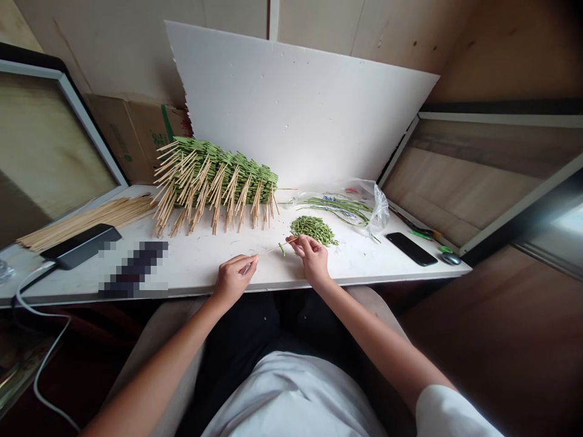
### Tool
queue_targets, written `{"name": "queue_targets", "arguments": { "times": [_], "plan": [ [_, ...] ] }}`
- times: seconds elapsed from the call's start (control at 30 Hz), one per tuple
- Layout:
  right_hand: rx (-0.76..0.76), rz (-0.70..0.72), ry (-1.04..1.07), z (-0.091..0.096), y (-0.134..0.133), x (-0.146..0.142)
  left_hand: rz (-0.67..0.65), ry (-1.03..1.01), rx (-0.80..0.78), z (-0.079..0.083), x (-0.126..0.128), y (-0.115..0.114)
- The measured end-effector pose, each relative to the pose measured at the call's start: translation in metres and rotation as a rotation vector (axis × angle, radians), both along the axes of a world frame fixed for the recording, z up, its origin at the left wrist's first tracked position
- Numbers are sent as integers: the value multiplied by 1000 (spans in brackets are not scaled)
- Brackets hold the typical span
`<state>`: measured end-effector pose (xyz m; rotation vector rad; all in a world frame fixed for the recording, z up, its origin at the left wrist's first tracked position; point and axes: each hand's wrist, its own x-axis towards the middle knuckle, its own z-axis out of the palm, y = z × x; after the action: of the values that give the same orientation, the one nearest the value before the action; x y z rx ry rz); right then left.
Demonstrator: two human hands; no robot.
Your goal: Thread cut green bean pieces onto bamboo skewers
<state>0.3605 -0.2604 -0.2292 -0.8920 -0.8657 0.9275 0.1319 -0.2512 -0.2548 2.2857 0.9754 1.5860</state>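
One white shirt (296,394) and one pair of dark trousers (241,340), both mine, show closest, below one white table (195,276). At its front I have two hands on one thin stick (270,249): my left hand (235,276) pinches one end with closed fingertips, and my right hand (314,255) grips the other between thumb and fingers. One small green piece (282,249) is at the stick, just beside my right fingers; whether it is fixed on, I cannot tell. Just behind that hand sits one heap of green pieces (313,227), too many to count. Farther back on the left is one stack of green-topped sticks (218,176), too crowded to count. I see one spread of loose sticks (91,221) and one black device (81,246) at left, and one clear plastic bag (379,209), several green stems (337,206) and one black phone (411,249) at right
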Motion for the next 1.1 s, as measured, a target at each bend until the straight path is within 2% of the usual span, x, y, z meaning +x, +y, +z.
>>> {"name": "queue_targets", "arguments": {
  "times": [0.17, 0.3, 0.63, 0.8, 1.1],
  "plan": [
    [2, 93, -8, 1, -4, -17, -34, -15, -19, 2, 5, 0],
    [21, 114, 7, 1, -5, -22, -20, -25, -42, 4, 6, -1],
    [-66, 90, -49, -6, 6, -3, -11, -69, -73, 3, 4, -2],
    [-82, 93, 76, 2, 13, 13, -9, -80, -64, 2, 3, -1],
    [-74, 148, 170, 16, 14, 31, 12, -54, -34, 1, 2, 0]
  ]
}}
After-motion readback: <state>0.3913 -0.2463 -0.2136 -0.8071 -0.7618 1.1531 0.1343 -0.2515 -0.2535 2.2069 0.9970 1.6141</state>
